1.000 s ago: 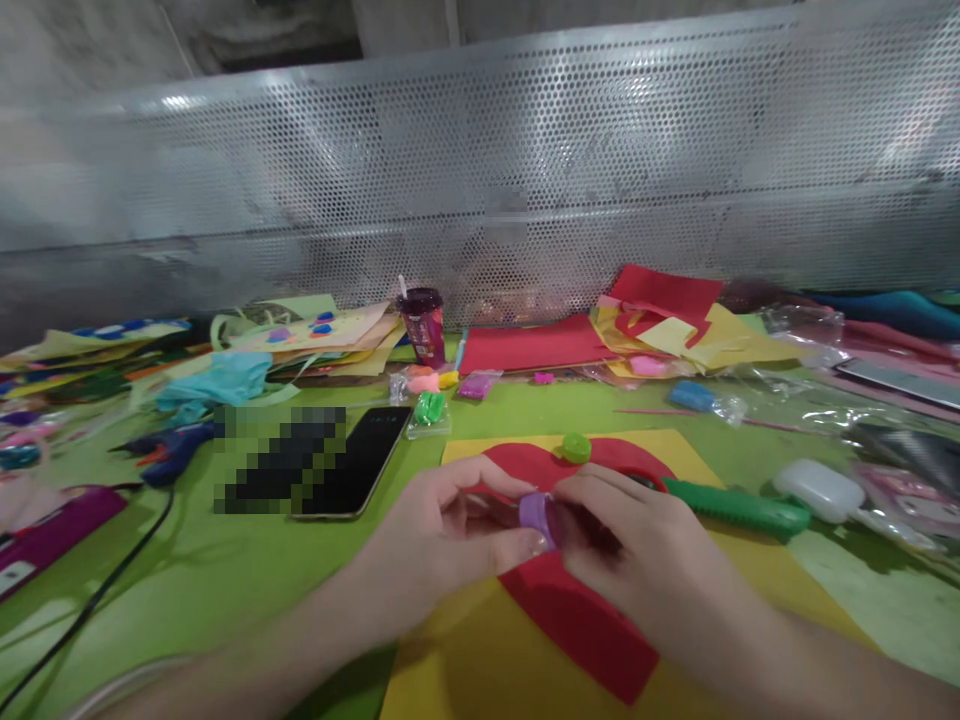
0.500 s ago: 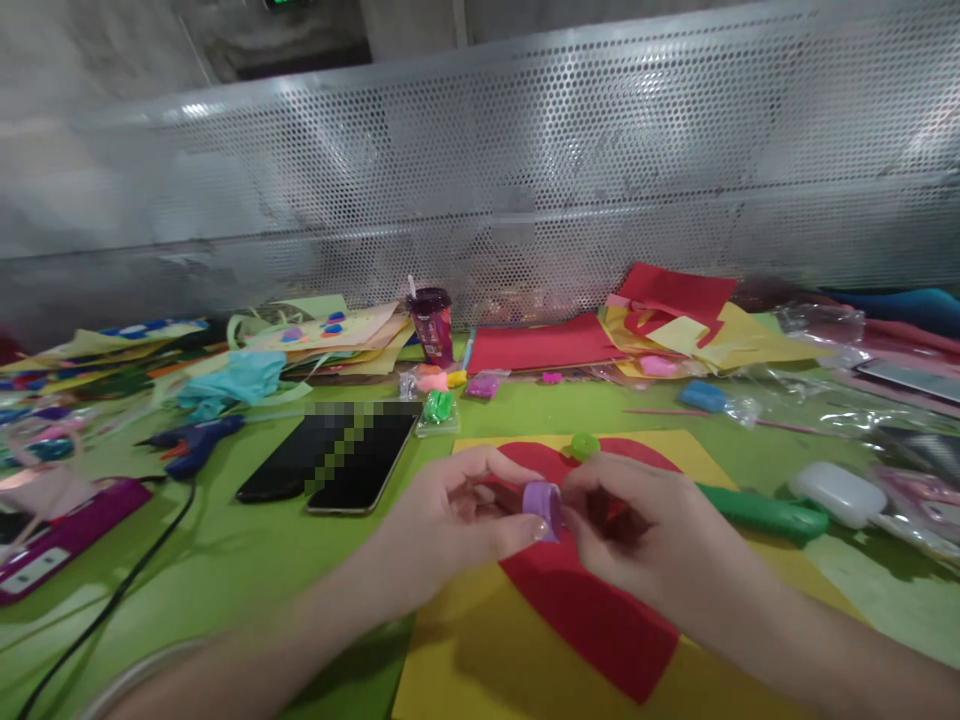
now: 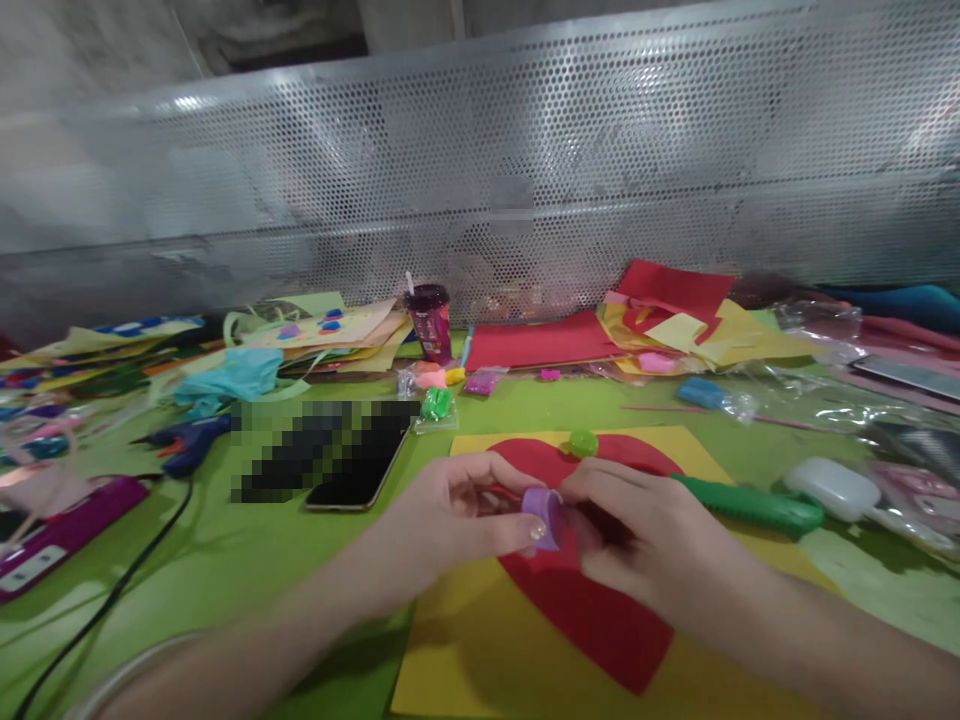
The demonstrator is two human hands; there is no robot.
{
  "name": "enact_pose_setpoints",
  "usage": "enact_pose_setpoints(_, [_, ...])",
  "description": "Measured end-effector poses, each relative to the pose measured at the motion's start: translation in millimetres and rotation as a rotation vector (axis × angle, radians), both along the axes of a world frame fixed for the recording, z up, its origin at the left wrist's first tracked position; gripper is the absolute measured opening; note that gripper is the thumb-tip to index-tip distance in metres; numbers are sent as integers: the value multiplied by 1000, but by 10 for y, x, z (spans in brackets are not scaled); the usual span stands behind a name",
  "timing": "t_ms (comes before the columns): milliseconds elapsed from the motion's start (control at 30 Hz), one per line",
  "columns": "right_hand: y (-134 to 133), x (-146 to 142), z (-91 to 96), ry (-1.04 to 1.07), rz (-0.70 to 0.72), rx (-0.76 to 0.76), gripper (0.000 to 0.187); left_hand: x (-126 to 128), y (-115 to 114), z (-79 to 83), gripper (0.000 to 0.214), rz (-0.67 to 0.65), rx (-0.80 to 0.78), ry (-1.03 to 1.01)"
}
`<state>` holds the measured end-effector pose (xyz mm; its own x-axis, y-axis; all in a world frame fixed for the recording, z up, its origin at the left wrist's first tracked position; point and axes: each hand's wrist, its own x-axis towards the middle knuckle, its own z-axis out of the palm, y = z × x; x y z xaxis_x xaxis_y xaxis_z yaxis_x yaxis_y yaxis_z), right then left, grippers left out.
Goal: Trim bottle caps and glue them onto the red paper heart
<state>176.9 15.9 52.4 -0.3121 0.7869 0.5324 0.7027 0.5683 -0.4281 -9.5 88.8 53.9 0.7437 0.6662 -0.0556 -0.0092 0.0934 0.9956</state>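
My left hand [image 3: 465,510] pinches a small purple ring-shaped roll [image 3: 543,518] between thumb and fingers, holding it above the paper. My right hand [image 3: 637,520] has its fingers bent together at the roll's right edge; its fingertips are partly hidden behind the roll. Beneath both hands lies a red paper heart [image 3: 592,620] on a yellow sheet [image 3: 450,650]. Near the heart's top notch, just beyond my right fingers, sits a small lime-green round piece [image 3: 583,443]. A long green plastic handle [image 3: 757,505] shows to the right of my right hand.
Left of the sheet are a phone [image 3: 360,465], a blue glue gun [image 3: 187,440] and a purple power strip [image 3: 71,535] with a black cable. Behind stand a lidded cup [image 3: 431,325] and red sheets [image 3: 540,342]. A white case [image 3: 832,490] lies right.
Both hands stay almost in place around the purple roll. The roll has turned slightly, and my right fingers have curled closer against its edge. The view has shifted a little.
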Motion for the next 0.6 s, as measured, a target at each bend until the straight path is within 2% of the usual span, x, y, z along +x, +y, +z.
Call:
enact_pose_setpoints(200, [5, 22, 29, 60, 45, -48, 16, -35, 52, -74, 17, -67, -44, -62])
enact_pose_setpoints(433, [-4, 59, 143, 109, 149, -242, 18, -49, 72, -49, 20, -122, -160, -94])
enact_pose_setpoints(600, [-3, 76, 179, 168, 135, -390, 11, -56, 79, -59, 20, -107, -117, -62])
